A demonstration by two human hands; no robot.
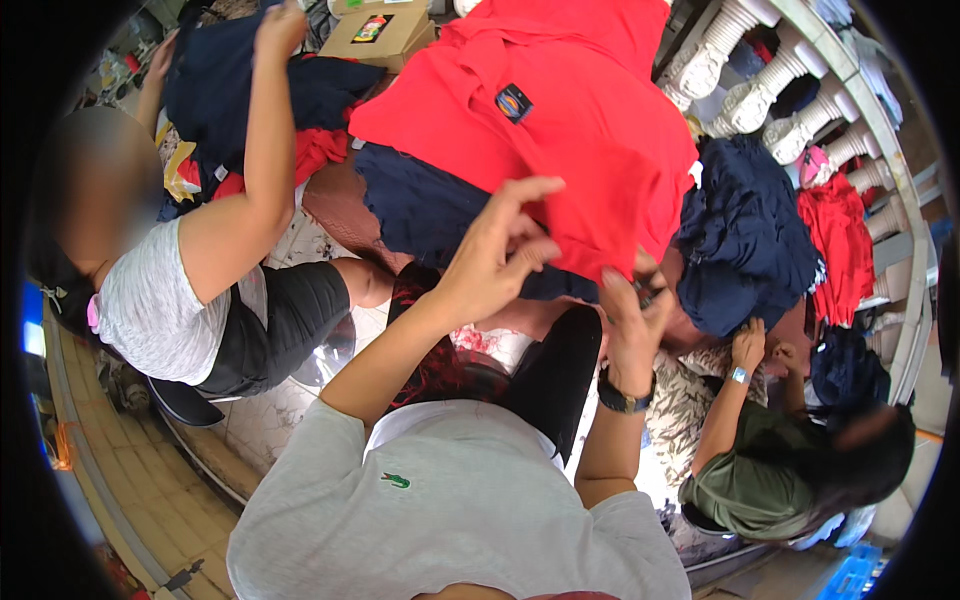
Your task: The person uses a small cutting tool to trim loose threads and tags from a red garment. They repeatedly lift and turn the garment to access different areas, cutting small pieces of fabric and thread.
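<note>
In the head view, the red cloth (570, 110) lies in front of me, spread over the far middle of the desk (337, 205). Its long way runs from far to near. The wide part is far off, and the near part gets narrower and points at me, a bit to the right. A small dark patch (514, 102) sits on its top, tipped a little. Navy cloth (412, 205) sticks out under it on the near left side.

The near edge of the red cloth is between my two hands. It is just past my left hand (492, 245), and it meets the thumb of my right hand (632, 325). My left grip is open, with a gap between the thumb and the bent fingers. My right grip is curled around a small dark thing (648, 290), too blurry to name. I can't tell if it pinches the cloth too.

My left arm slants far and to the right. My right arm goes almost straight ahead, with a dark watch (625, 397) on the wrist.

On the left, a person (180, 290) holds up dark cloth (220, 85).
</note>
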